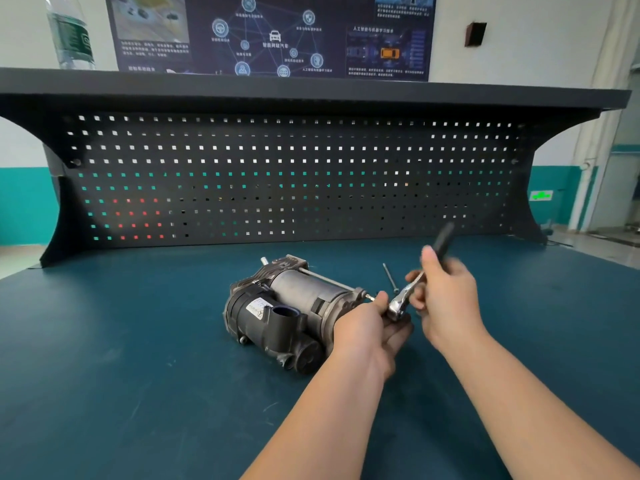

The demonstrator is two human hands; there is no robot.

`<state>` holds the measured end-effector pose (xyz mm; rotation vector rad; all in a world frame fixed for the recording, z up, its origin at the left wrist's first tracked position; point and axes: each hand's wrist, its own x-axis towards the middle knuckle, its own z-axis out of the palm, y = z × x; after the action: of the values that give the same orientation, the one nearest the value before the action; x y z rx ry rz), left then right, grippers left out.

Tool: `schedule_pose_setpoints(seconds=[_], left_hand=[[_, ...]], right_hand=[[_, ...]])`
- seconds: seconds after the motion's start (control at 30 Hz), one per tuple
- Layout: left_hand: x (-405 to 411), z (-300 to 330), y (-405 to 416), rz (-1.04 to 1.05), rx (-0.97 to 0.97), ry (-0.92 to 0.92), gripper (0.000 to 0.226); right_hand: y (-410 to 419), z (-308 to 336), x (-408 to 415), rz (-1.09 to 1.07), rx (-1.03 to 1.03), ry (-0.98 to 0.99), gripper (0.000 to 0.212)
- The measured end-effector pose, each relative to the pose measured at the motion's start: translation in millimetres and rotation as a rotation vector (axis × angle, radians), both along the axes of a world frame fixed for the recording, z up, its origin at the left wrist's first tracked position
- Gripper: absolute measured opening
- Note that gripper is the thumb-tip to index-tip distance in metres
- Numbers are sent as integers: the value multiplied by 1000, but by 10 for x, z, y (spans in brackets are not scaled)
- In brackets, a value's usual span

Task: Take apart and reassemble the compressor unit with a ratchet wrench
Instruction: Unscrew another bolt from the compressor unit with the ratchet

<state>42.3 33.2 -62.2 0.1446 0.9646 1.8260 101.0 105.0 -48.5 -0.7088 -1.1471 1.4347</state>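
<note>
Head view. Fingers (420, 292) of the right hand (446, 299) are curled round the black-handled chrome ratchet wrench (412, 289), the thumb lying up along its handle; the handle is motion-blurred and points toward one o'clock. The left hand (367, 327) is cupped about the wrench head, thumb and forefinger closing near the tip of a slim steel through-bolt (370, 297) that projects from the housing; whether they actually pinch it cannot be told.

The grey-and-black cast-metal compressor unit (287, 313) lies on its side on the teal bench mat (138, 341), just left of centre, its long axis running from ten o'clock to four o'clock. Its near end touches the left hand; the right hand stands just beside it at three o'clock. A loose long bolt (389, 277) lies on the mat behind the hands, at twelve o'clock from them.

Handling, by judgement: the unit looks heavy, rigid and unlikely to slide; the cylindrical motor body offers the firmest hold, whereas the black plastic port (284, 315) and label side appear more fragile. Bolts are thin and may roll.
</note>
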Motion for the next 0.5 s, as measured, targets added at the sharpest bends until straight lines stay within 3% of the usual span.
schedule_pose_setpoints(seconds=[0.07,0.13,0.2,0.3,0.37,0.43,0.5], left_hand=[[8,11,1,-4,8,-9,19],[23,24,-2,0,19,-21,16],[19,10,8,19,-8,3,17],[26,-10,6,21,-21,31,16],[36,-9,-7,18,-2,20,15],[32,-8,-14,32,3,11,13],[34,-12,-10,42,1,12,12]], right_hand=[[105,-69,15,173,-553,265,23],[125,-127,-5,211,-704,360,23],[91,-104,-40,181,-490,298,23],[-59,19,-6,30,278,-15,15],[-182,16,25,-25,678,-198,9],[-236,-20,16,-56,769,-232,6],[-181,-12,-13,-81,559,-178,9]])
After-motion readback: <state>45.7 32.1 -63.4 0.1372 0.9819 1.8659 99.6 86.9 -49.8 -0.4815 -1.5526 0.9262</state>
